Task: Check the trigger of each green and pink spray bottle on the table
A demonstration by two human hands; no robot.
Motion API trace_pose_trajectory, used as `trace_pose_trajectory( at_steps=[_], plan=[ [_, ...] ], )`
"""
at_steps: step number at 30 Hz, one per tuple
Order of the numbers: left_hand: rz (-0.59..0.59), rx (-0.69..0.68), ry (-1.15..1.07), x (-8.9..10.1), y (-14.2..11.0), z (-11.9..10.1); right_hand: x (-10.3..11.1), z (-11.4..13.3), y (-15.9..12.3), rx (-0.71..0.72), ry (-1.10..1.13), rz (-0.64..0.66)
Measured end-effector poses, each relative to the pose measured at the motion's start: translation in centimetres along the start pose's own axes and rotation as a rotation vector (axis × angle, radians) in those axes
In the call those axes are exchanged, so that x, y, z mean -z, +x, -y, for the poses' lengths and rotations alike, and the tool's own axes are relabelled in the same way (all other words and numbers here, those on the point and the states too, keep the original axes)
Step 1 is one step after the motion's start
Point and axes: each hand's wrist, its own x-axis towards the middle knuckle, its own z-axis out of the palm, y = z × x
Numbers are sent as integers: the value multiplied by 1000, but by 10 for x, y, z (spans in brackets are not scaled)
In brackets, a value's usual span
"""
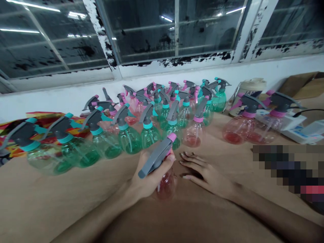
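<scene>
My left hand [148,177] is wrapped round the neck of a pink spray bottle [165,187], which stands at the table's near side. Its grey trigger head has a pink nozzle pointing away and to the right; the collar is hidden by my fingers. Just right of the bottle, my right hand [206,173] hovers over or rests on the table, fingers stretched out and holding nothing. Beyond my hands stands another pink spray bottle [193,135], beside a green spray bottle [149,135] with a turquoise collar.
Several more green and pink spray bottles stand in rows toward the wall. Two pink bottles [238,130] are at the right, near a white jug [249,92], a cardboard box [305,84] and a white device [298,126]. Patterned cloth [15,135] lies at the left. Windows line the back.
</scene>
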Motion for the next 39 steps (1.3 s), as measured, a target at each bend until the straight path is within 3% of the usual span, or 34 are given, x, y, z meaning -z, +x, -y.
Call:
trace_pose_trajectory(
  at_steps=[10,15,21,32,39],
  plan=[
    [-46,24,74,-1,-1,1,2,1,-1,-30,7,33],
    [-46,-33,70,-2,-2,-1,2,-2,-2,-16,19,40],
    [-118,8,84,-5,-2,1,-4,-4,-7,12,-59,46],
    [-28,72,-56,-3,-3,-7,-2,2,-6,-16,-75,62],
    [-34,16,-37,-1,-3,0,-1,3,-6,-18,-69,57]
  ],
)
